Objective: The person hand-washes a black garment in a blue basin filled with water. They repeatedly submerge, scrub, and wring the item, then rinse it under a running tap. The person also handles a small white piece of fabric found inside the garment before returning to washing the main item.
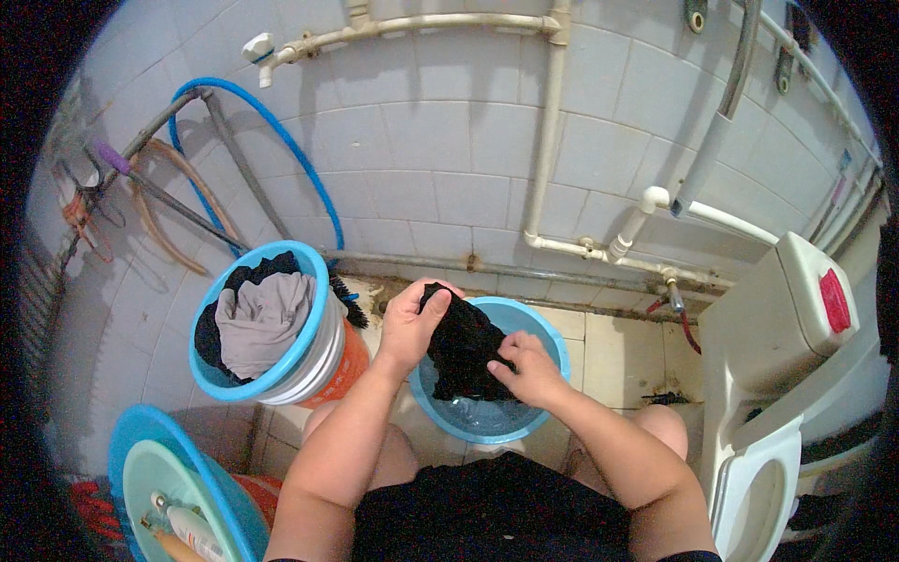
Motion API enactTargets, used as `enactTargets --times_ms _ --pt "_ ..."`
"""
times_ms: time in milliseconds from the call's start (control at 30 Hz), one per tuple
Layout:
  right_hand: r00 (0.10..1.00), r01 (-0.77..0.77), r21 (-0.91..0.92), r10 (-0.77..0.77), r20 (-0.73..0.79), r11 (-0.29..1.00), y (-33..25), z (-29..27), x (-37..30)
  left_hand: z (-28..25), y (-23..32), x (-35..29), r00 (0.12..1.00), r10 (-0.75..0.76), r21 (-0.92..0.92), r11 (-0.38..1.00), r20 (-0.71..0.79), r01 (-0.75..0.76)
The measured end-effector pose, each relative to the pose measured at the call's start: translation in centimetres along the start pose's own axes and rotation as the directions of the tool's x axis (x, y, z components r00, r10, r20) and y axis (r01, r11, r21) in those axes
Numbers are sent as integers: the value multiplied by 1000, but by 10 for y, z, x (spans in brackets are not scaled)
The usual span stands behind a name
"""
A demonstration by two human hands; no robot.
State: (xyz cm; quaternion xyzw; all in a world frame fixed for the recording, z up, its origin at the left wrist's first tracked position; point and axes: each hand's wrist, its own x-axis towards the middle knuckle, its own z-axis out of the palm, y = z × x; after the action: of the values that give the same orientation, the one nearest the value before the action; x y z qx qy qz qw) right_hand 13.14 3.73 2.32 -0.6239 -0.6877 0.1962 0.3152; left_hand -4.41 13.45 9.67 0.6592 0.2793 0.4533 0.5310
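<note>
A wet-looking piece of black cloth (461,342) hangs over a light-blue basin (560,361) on the floor in front of me. My left hand (412,320) grips the cloth's upper end between thumb and fingers. Lower down, my right hand (529,368) is curled at the cloth's right edge, with its fingertips against the fabric. Water (478,417) shows in the basin below the cloth's lower end. The exact fold that my right fingers pinch is partly hidden.
To the left, a blue basin (208,370) holding grey and black clothes (267,323) rests on stacked buckets (342,361). Nearer, a green basin (140,464) contains bottles (192,529). A toilet (749,365) stands at right; pipes (548,140) run along the tiled wall.
</note>
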Motion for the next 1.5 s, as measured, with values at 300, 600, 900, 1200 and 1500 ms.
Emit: enactTargets --times_ms 300,600,900,1200,1500 --pt "990 141 -33 -142 -6 989 3 -11 7 -5 0 -4 998 20 -60 998 58 -17" --pt "967 -256 400 236 98 880 4 -19 15 -26 -11 9 974 -22 -224 974 -225 -30" --pt "971 -147 405 211 -116 902 -1 -37 27 -27 -20 13 936 5 -222 971 -351 -89" --pt "977 -197 20 195 86 980 21 -35 18 -25 -14 12 898 25 -99 992 -439 -76" --pt "890 -185 939 454 35 291 7 -42 27 -38 -17 19 875 180 237 969 -450 -77"
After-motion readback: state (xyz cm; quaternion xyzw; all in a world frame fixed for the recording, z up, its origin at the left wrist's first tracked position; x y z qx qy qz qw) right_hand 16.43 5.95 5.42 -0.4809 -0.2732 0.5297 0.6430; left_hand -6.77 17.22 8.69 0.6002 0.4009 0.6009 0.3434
